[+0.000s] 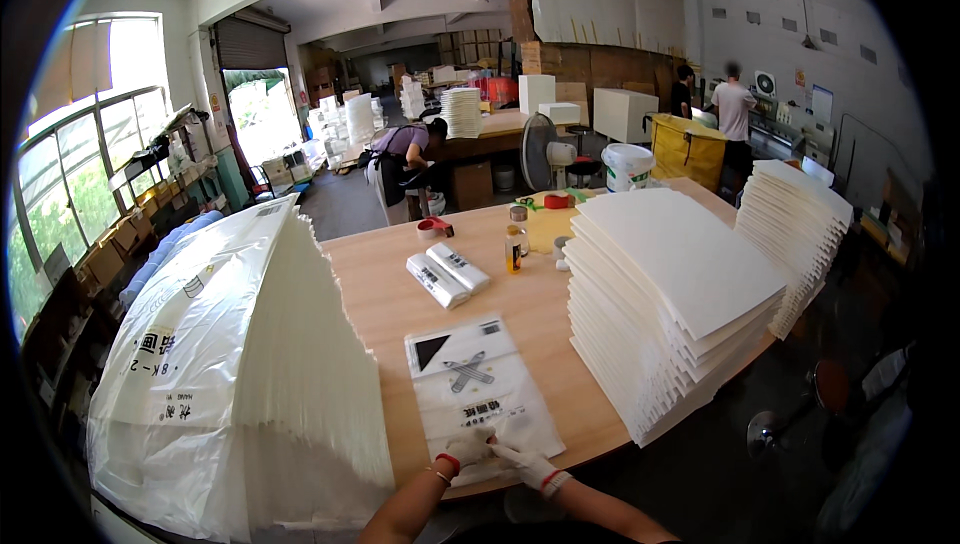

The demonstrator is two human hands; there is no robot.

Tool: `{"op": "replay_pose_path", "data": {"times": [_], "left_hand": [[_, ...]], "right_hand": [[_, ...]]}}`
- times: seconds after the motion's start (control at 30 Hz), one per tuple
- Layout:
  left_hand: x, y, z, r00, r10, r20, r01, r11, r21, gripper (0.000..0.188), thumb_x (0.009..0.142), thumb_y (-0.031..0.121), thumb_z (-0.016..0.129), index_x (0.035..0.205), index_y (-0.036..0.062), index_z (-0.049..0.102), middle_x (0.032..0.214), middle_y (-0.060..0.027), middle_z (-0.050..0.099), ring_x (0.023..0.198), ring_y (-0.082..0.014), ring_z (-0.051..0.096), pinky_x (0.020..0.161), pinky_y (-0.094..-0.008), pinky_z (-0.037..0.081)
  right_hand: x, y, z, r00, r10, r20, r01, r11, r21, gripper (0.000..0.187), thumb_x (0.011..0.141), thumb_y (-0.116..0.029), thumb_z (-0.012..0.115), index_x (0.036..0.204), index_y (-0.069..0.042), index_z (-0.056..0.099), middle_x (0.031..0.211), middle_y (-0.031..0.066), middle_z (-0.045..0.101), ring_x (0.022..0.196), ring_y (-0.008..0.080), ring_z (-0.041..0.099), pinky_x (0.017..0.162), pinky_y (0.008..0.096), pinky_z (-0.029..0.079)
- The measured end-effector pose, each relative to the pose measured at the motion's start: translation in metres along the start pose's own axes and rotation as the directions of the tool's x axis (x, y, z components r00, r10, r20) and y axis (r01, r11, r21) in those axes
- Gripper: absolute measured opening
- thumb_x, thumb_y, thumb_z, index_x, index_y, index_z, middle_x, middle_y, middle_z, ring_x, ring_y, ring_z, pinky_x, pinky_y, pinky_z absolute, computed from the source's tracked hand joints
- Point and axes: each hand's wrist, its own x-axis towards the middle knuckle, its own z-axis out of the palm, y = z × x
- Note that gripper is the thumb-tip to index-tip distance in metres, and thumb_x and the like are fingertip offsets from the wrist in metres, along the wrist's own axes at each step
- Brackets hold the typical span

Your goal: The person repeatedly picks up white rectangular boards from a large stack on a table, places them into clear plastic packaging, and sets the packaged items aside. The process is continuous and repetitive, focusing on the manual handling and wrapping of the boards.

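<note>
A flat clear plastic bag (528, 384) with printed pencils and a dark corner triangle lies at the table's near edge, with white sheets seemingly inside. Over its near end, my left hand (468, 446), in a white glove with a red cuff, has its fingers curled onto the plastic. My right hand (527, 464), gloved likewise, reaches in from the right. Its fingers are drawn together on the bag, close to the left fingertips. The exact grip of the fingers is small and partly hidden. Beyond the bag rest two folded white plastic packs (446, 275).
A tall pile of filled plastic bags (190, 344) stands at left. Stacks of white paper (680, 254) rise at right. Farther back on the wooden table (375, 274) are a tape roll (430, 229), a yellow bottle (514, 249) and a white bucket (628, 166). Other people work beyond.
</note>
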Motion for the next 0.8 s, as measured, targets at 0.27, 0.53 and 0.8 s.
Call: {"op": "replay_pose_path", "data": {"times": [0.27, 0.53, 0.8], "left_hand": [[0.021, -0.069, -0.037, 0.984, -0.09, -0.152, -0.082, 0.528, -0.845, 0.012, 0.092, 0.013, 0.066, 0.093, 0.0018, 0.068, 0.096, -0.01, 0.072, 0.088, -0.0183, 0.069, 0.078, -0.0321, 0.056], [0.03, 0.019, -0.063, 0.929, -0.225, -0.294, 0.074, 0.891, -0.448, 0.014, 0.091, 0.016, 0.063, 0.085, 0.0033, 0.064, 0.082, -0.0092, 0.073, 0.07, -0.0188, 0.066, 0.065, -0.0352, 0.051], [0.004, 0.088, -0.082, 0.808, 0.212, -0.549, -0.186, 0.977, 0.104, 0.022, 0.085, 0.021, 0.07, 0.101, 0.0071, 0.061, 0.088, -0.0203, 0.069, 0.083, -0.0408, 0.068, 0.073, -0.0515, 0.053]], "right_hand": [[0.058, 0.008, -0.064, 0.977, -0.196, -0.082, 0.048, 0.58, -0.813, 0.041, 0.088, -0.045, 0.073, 0.095, -0.004, 0.074, 0.089, 0.0129, 0.069, 0.087, 0.0249, 0.065, 0.078, 0.0384, 0.051], [0.071, -0.032, 0.024, 0.636, -0.697, 0.332, 0.683, 0.308, -0.662, 0.029, 0.082, -0.029, 0.073, 0.103, -0.008, 0.071, 0.112, 0.0158, 0.07, 0.103, 0.0358, 0.065, 0.093, 0.046, 0.051], [0.119, 0.041, -0.025, 0.799, -0.41, 0.441, 0.479, -0.01, -0.878, 0.029, 0.094, -0.027, 0.059, 0.113, -0.006, 0.068, 0.111, 0.0153, 0.07, 0.101, 0.0351, 0.064, 0.091, 0.046, 0.049]]}}
